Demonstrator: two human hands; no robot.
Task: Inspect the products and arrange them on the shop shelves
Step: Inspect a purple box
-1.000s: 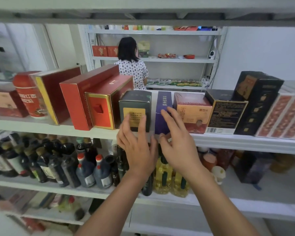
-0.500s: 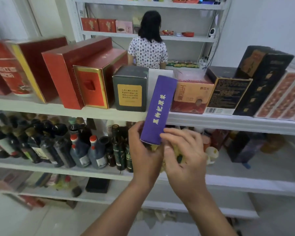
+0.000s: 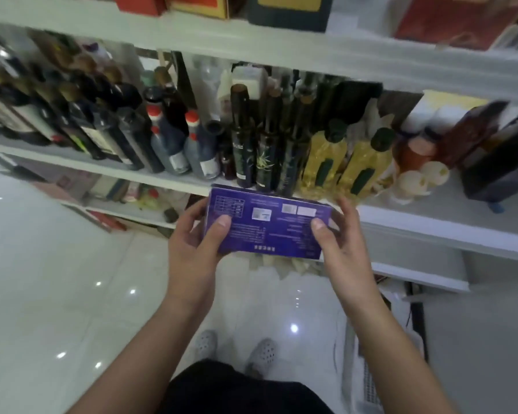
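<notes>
Hands grip purple box (image 3: 268,227) below the bottle shelf (image 3: 168,177) — left hand (image 3: 196,243), right hand (image 3: 340,237), fingers curled round each end.

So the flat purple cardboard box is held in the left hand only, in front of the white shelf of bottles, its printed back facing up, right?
Not only the left. The head view shows both hands on the flat purple cardboard box: left hand at one end, right hand at the other. The rest holds.
</notes>
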